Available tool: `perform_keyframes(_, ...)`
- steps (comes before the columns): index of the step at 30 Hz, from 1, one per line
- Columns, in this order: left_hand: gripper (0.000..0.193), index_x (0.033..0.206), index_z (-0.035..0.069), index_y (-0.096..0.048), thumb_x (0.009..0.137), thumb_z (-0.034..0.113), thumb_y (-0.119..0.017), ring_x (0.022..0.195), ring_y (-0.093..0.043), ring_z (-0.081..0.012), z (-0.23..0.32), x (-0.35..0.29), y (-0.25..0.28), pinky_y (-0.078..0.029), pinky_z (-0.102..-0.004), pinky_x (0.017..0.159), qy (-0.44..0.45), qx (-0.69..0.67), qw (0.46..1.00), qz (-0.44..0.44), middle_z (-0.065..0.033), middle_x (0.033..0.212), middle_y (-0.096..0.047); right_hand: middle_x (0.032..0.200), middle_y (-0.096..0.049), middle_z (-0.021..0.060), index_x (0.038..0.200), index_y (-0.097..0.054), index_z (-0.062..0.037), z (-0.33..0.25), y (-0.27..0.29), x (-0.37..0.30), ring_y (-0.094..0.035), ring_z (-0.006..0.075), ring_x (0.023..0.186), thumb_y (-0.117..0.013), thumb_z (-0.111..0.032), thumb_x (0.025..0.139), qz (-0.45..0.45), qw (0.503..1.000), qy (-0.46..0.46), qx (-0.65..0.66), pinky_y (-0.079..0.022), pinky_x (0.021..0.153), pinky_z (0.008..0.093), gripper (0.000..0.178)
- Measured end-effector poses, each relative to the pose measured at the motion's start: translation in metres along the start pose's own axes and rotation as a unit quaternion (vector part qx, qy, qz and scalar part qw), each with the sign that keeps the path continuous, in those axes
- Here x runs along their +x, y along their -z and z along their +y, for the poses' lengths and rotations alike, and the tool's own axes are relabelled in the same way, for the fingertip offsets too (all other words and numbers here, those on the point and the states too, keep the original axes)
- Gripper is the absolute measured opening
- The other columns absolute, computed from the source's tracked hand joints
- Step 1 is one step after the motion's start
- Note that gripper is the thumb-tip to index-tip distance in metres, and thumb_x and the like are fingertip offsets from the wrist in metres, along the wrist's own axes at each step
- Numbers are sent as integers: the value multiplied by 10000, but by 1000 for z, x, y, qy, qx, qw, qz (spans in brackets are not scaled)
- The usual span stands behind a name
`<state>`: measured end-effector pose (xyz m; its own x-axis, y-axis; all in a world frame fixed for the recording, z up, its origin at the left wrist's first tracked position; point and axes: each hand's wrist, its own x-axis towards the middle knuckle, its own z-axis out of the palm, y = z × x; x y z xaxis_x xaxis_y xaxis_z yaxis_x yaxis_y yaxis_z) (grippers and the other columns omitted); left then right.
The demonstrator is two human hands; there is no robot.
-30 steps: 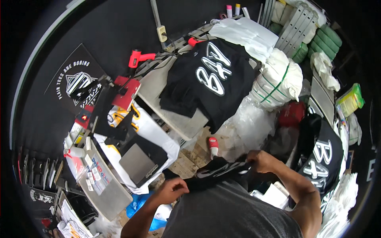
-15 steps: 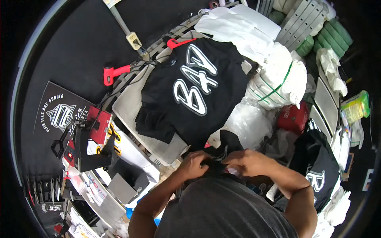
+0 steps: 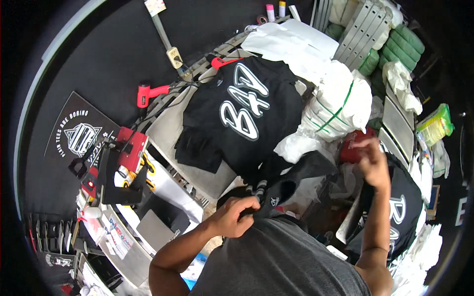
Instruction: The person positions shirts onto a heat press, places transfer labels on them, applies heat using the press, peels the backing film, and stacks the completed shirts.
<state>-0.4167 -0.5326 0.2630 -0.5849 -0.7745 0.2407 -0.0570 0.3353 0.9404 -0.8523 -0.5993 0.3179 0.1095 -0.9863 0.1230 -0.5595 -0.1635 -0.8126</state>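
My left hand (image 3: 236, 216) is closed around a bunched black T-shirt (image 3: 281, 190) in front of my body. Part of that shirt's neck area and a small white print show. To the right, my right hand (image 3: 374, 165) is lifted away with its fingers apart, near a red container (image 3: 356, 145) and a printed black shirt (image 3: 402, 209). No object shows in it, though the fingers are a little blurred. Ahead, another black T-shirt (image 3: 266, 116) with large white lettering lies spread on a grey table (image 3: 165, 126).
Beyond the spread shirt lie white sheets (image 3: 291, 42) and a white bundle (image 3: 343, 101) tied with green strap. A red heat gun (image 3: 150, 93) with cords is along the table's left edge. At left stands a red and black heat press (image 3: 118, 172). Grey folding metal ladders (image 3: 358, 34) lean behind.
My right hand has let go of the black shirt and moved up and to the right. My left hand keeps its hold, and the shirt now opens out more to the right.
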Motion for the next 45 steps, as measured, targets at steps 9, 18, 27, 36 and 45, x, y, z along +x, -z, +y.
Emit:
perform_keyframes(9,164,1012,2,-612,946,149,-642,645,-588,-202,44,-27,-23,-463,-347,609,27,21,998,-43,-110,770,-624,1577,-436,150,1553,-401,-88,-27,-248,-67,-474,300,1416,-613,72,767,-239,947,0,214,-366,1181,397,830)
perform_keyframes(18,204,1025,11,-609,937,182,-677,725,-608,-257,53,-77,-32,-489,-355,711,110,28,993,-45,-135,827,-644,1181,-684,231,1284,-627,-22,-57,-307,-46,-669,414,1083,-754,-111,648,-473,842,234,116,-518,943,457,654)
perform_keyframes(27,313,970,29,-578,951,292,-745,725,-491,-155,-25,-213,-40,-423,-337,642,267,24,963,-32,-79,793,-533,997,-660,183,1005,-640,-28,-2,-180,-48,-640,378,991,-626,1,642,-164,975,145,-40,-509,871,430,364)
perform_keyframes(36,327,1042,0,-635,905,253,-791,859,-662,-202,-11,-225,-31,-531,-338,760,273,41,956,100,-116,916,-667,1214,-695,112,1283,-649,-99,33,-148,-185,-631,283,1162,-744,-548,892,-546,793,-259,-77,-500,992,425,603)
perform_keyframes(45,306,889,26,-574,866,216,-813,738,-644,-190,-10,-193,-8,-490,-363,624,259,98,961,-11,-98,803,-635,963,-670,68,1021,-683,-26,72,-160,-214,-627,183,885,-756,-114,774,-424,870,-232,-97,-509,779,339,272)
